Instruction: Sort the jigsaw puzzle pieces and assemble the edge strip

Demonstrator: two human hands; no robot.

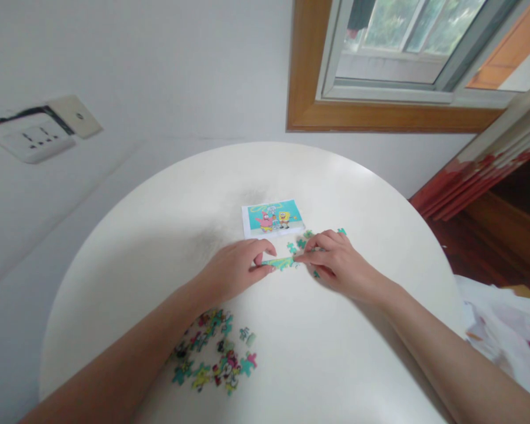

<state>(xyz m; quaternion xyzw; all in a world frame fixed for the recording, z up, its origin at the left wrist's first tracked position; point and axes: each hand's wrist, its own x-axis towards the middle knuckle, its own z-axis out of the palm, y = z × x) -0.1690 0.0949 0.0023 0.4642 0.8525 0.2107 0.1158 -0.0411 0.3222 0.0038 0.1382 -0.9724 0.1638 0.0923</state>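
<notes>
A short strip of joined jigsaw puzzle pieces [279, 263], turquoise with some yellow-green, lies on the white round table [335, 365]. My left hand [234, 268] grips its left end between thumb and fingers. At the right end, the fingertips of my right hand [335, 259] are pressed together on the strip; whether they hold a separate piece there is too small to tell. Just beyond the strip lies a picture card [274, 218] with cartoon figures on turquoise. Several loose turquoise pieces [301, 242] lie around my right hand, some partly hidden under it.
A pile of mixed-colour puzzle pieces [223, 353] lies on the near left of the table, partly behind my left forearm. A wall with a socket [37, 138] and a wood-framed window [309, 115] stands behind. White bags or papers [499, 324] are at the right.
</notes>
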